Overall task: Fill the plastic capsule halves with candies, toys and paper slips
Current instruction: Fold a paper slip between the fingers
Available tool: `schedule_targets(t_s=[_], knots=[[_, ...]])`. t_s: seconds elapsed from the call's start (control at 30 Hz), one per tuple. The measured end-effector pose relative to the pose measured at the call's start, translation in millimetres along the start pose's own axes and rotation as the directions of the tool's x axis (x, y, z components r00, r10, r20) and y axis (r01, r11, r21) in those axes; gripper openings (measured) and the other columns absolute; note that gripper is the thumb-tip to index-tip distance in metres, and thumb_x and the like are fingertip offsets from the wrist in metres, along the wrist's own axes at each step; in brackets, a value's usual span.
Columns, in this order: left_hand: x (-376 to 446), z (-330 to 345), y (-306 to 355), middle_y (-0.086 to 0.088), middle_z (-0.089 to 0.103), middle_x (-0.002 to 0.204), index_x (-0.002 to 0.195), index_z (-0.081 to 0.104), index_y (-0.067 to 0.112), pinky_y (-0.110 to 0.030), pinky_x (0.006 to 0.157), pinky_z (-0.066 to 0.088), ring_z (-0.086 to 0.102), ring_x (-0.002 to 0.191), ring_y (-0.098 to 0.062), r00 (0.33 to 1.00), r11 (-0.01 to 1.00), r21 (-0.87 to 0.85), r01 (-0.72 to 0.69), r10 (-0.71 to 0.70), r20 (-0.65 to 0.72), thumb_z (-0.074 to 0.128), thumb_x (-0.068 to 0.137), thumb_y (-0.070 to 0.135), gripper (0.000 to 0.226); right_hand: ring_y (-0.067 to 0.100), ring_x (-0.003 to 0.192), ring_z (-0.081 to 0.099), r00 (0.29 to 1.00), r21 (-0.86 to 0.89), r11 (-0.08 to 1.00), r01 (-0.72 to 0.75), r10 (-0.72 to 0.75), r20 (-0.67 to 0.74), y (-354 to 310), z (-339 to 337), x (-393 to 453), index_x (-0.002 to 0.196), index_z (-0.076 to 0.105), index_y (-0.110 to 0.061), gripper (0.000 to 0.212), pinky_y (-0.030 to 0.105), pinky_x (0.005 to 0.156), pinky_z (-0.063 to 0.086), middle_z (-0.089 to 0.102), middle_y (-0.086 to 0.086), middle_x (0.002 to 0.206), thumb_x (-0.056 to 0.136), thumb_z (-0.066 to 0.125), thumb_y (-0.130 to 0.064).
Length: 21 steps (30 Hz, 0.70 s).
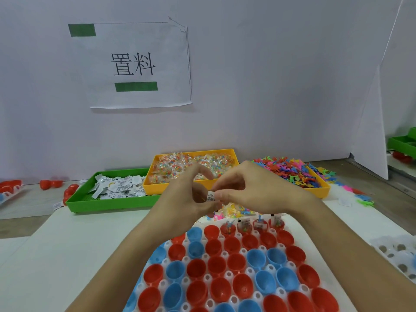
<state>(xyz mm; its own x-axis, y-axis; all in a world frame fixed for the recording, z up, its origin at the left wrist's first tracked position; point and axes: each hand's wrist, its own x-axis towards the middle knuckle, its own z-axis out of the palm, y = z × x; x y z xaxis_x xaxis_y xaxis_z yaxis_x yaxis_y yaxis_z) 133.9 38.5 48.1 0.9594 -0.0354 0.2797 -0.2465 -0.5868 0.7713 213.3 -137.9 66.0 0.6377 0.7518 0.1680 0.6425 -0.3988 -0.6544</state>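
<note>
Green plastic first: at our left the green tray (81, 200) holds the slips (119, 188), tilted toward us so a hand can reach in without looking. Next to it the yellow tray (234, 154) keeps the candies (180, 167), and a second yellow tray (324, 188) further right spills over with toys (290, 174); the three supplies sit in a row behind the work, one kind each. In front of them our left hand (189, 199) and right hand (254, 190) meet above the far edge of the rack (227, 255), fingers curled and narrow, both pinching one slip (211, 196), we judge to fold or separate it. The left hand also seems to cradle candies and toys below. The halves (216, 266), red and blue, stand mouth-up in the rack; only four in the far row, right of centre, look filled.
</note>
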Motion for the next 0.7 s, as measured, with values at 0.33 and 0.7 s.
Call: schedule_targets(t_s=[0.33,0.7], knots=[[2,7,-6,0.007,0.072,0.071,0.096,0.057,0.031,-0.011,0.063,0.045,0.065,0.066,-0.003,1.0,0.993,0.122,-0.005,0.002,0.023,0.081,0.08,0.019,0.031,-0.002,0.074,0.069,0.998,-0.134,0.989,-0.057,0.059,0.009,9,-4,-1,0.083,0.078,-0.026,0.008,0.021,0.071,0.058,0.075,-0.013,0.078,0.086,0.078,-0.019],[3,-2,-8,0.008,0.071,0.073,0.1,0.063,0.026,-0.009,0.061,0.045,0.066,0.068,-0.001,1.0,0.982,0.189,0.002,0.0,-0.011,0.076,0.085,0.016,0.021,0.001,0.073,0.07,0.989,-0.229,0.971,-0.074,0.1,0.108,11,11,2,0.09,0.079,-0.022,0.004,0.024,0.073,0.06,0.075,-0.011,0.081,0.087,0.077,-0.02]])
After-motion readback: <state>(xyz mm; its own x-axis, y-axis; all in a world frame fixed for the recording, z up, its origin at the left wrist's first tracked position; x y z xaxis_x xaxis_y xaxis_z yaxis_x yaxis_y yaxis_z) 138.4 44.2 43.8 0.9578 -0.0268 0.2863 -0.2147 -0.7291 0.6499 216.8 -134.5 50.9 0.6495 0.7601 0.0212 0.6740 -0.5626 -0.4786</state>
